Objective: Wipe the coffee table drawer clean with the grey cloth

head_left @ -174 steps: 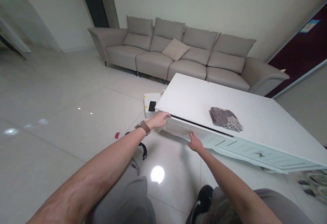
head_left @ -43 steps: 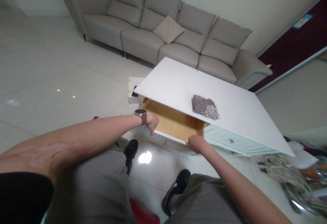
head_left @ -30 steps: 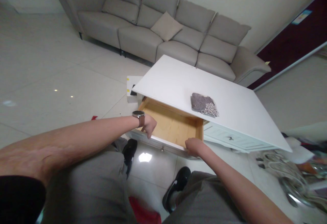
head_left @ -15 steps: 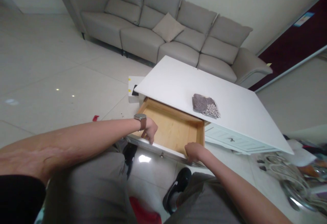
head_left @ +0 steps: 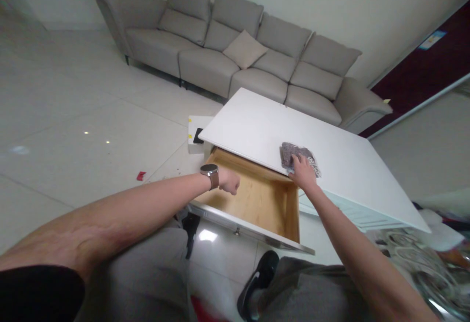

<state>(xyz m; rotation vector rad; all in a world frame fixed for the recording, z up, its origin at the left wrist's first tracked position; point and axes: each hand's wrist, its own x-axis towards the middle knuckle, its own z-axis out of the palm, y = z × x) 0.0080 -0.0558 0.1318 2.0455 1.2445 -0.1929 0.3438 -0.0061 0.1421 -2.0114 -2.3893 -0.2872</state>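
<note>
A wooden drawer (head_left: 257,204) with a white front stands pulled out from the white coffee table (head_left: 257,116). Over its left part hangs my left hand (head_left: 229,182), a watch on the wrist, fingers curled in with nothing seen in them. My right hand (head_left: 304,171) rests on a folded grey-brown cloth (head_left: 293,149) with a white pattern, near the table's front edge. Its fingers are apart over the top, with the thumb by the near edge. The hand covers part of the cloth.
Behind the table runs a long grey sofa (head_left: 205,62) with a beige cushion (head_left: 245,50). A white box (head_left: 194,124) bearing a black item is by the table's left end. A red scrap (head_left: 141,175) lies on the floor. Clutter (head_left: 422,258) fills the right side.
My right hand has left the drawer front and moved up onto the folded cloth. My left hand has let go of the drawer front and lifted over the drawer, fingers curled.
</note>
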